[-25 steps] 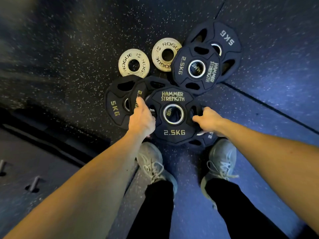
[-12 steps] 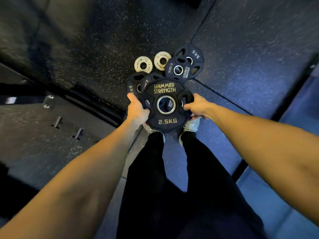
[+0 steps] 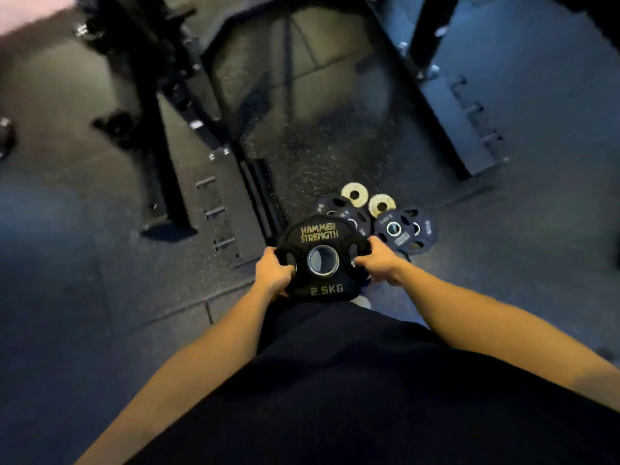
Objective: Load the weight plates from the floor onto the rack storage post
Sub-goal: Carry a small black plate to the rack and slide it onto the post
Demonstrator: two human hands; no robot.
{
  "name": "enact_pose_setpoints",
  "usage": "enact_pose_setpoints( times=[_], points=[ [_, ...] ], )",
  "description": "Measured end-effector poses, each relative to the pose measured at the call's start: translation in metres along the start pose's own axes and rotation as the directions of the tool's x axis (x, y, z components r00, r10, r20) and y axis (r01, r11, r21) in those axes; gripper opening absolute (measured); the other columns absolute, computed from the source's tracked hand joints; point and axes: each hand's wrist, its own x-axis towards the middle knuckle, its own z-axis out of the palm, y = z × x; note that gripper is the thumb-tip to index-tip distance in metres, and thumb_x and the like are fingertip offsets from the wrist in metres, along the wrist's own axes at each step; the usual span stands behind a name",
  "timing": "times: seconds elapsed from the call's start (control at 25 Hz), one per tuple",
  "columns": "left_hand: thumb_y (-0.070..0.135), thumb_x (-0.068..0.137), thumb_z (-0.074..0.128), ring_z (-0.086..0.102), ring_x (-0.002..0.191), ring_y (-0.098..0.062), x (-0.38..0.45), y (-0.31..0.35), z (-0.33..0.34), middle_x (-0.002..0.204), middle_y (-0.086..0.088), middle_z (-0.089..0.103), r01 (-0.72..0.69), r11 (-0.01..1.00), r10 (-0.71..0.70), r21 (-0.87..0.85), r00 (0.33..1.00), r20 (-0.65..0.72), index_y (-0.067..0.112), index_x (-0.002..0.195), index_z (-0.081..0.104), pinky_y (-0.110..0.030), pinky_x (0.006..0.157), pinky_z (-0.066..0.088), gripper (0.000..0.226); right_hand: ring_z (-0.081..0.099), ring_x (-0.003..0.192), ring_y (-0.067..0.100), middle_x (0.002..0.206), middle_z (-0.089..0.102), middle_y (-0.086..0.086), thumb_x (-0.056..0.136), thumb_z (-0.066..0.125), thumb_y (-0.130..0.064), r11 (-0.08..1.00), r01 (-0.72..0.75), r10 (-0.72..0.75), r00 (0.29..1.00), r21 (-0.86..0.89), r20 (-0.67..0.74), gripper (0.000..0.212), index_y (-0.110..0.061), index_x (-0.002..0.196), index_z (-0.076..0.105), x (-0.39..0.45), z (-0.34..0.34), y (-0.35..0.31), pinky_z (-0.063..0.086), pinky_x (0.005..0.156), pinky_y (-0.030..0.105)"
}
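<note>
I hold a black 2.5 kg Hammer Strength plate (image 3: 318,236) flat in front of my waist, well above the floor. My left hand (image 3: 273,273) grips its left edge and my right hand (image 3: 379,261) grips its right edge. Below and beyond it, on the floor, lie more black plates (image 3: 404,229) and two small white Rogue plates (image 3: 355,195). Part of the floor pile is hidden behind the held plate. The black rack frame (image 3: 157,105) stands to the upper left; its storage post is blurred and I cannot pick it out.
A black rack base beam with short pegs (image 3: 214,213) runs along the floor left of the pile. Another beam with pegs (image 3: 476,129) lies at the upper right. Dark objects (image 3: 114,124) sit on the rubber floor at far left.
Both hands lifted the 2.5 kg plate off the floor pile and raised it toward my waist as I stood up. The view swung up to take in the rack.
</note>
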Motion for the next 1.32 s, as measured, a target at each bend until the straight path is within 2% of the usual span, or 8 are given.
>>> enact_pose_setpoints(
  times=[0.08, 0.24, 0.4, 0.64, 0.84, 1.04, 1.2, 1.32],
  points=[
    [0.008, 0.082, 0.062, 0.061, 0.099, -0.034, -0.023, -0.036, 0.0, 0.116, -0.017, 0.059, 0.064, 0.992, -0.072, -0.107, 0.995, -0.076, 0.007, 0.12, 0.048, -0.041, 0.07, 0.057, 0.041, 0.062, 0.092, 0.028, 0.107, 0.062, 0.013, 0.081, 0.063, -0.009, 0.992, 0.066, -0.059, 0.996, -0.108, 0.067, 0.039, -0.009, 0.116, 0.046, -0.004, 0.017, -0.005, 0.057, 0.071, 0.035],
    [0.01, 0.082, 0.063, 0.062, 0.093, -0.03, -0.063, -0.092, -0.006, 0.11, -0.014, 0.061, 0.144, 0.925, -0.225, -0.353, 0.954, -0.199, 0.007, 0.118, 0.05, -0.038, 0.064, 0.057, 0.038, 0.062, 0.094, 0.031, 0.104, 0.059, 0.01, 0.087, 0.057, -0.011, 0.946, 0.154, -0.096, 0.973, -0.284, 0.208, 0.028, -0.013, 0.113, 0.045, -0.018, 0.058, -0.028, 0.056, 0.058, 0.039],
    [0.01, 0.084, 0.064, 0.058, 0.109, -0.03, -0.086, -0.141, -0.036, 0.12, -0.015, 0.061, 0.174, 0.864, -0.335, -0.472, 0.899, -0.282, 0.004, 0.122, 0.051, -0.031, 0.077, 0.045, 0.04, 0.062, 0.094, 0.035, 0.1, 0.059, 0.011, 0.086, 0.058, -0.014, 0.86, 0.293, -0.184, 0.941, -0.417, 0.283, 0.022, -0.016, 0.105, 0.045, -0.026, 0.121, -0.056, 0.056, 0.07, 0.049],
    [0.011, 0.08, 0.067, 0.057, 0.099, -0.028, -0.098, -0.244, -0.103, 0.116, -0.017, 0.061, 0.202, 0.772, -0.477, -0.603, 0.811, -0.338, 0.002, 0.114, 0.053, -0.03, 0.073, 0.041, 0.038, 0.06, 0.098, 0.031, 0.109, 0.062, 0.011, 0.085, 0.057, -0.016, 0.77, 0.423, -0.262, 0.892, -0.478, 0.368, 0.024, -0.015, 0.108, 0.051, -0.033, 0.26, -0.089, 0.053, 0.088, 0.049],
    [0.013, 0.081, 0.067, 0.059, 0.104, -0.031, -0.083, -0.343, -0.193, 0.115, -0.016, 0.062, 0.189, 0.787, -0.473, -0.588, 0.796, -0.377, 0.003, 0.116, 0.056, -0.03, 0.072, 0.044, 0.038, 0.057, 0.109, 0.03, 0.12, 0.059, 0.011, 0.092, 0.053, -0.019, 0.731, 0.462, -0.289, 0.876, -0.501, 0.386, 0.033, -0.011, 0.124, 0.049, -0.046, 0.391, -0.118, 0.049, 0.092, 0.044],
    [0.016, 0.085, 0.064, 0.059, 0.11, -0.035, -0.052, -0.391, -0.279, 0.118, -0.017, 0.063, 0.175, 0.78, -0.473, -0.601, 0.793, -0.383, 0.003, 0.119, 0.056, -0.038, 0.089, 0.051, 0.038, 0.056, 0.108, 0.031, 0.12, 0.059, 0.012, 0.092, 0.053, -0.019, 0.705, 0.482, -0.314, 0.87, -0.521, 0.38, 0.032, -0.011, 0.122, 0.05, -0.042, 0.475, -0.176, 0.048, 0.091, 0.042],
    [0.016, 0.079, 0.066, 0.064, 0.098, -0.037, 0.005, -0.413, -0.35, 0.112, -0.017, 0.065, 0.136, 0.724, -0.483, -0.676, 0.8, -0.356, 0.006, 0.113, 0.058, -0.05, 0.079, 0.057, 0.036, 0.057, 0.108, 0.032, 0.118, 0.061, 0.013, 0.091, 0.054, -0.018, 0.692, 0.481, -0.351, 0.876, -0.539, 0.33, 0.03, -0.01, 0.12, 0.054, -0.008, 0.537, -0.239, 0.047, 0.085, 0.037],
    [0.015, 0.081, 0.065, 0.064, 0.101, -0.032, 0.047, -0.415, -0.407, 0.112, -0.016, 0.066, 0.129, 0.758, -0.455, -0.639, 0.806, -0.378, 0.004, 0.114, 0.06, -0.039, 0.082, 0.056, 0.035, 0.057, 0.108, 0.033, 0.119, 0.061, 0.011, 0.089, 0.053, -0.018, 0.694, 0.462, -0.327, 0.886, -0.552, 0.329, 0.034, -0.012, 0.123, 0.055, 0.027, 0.58, -0.287, 0.049, 0.091, 0.041]
  ],
)
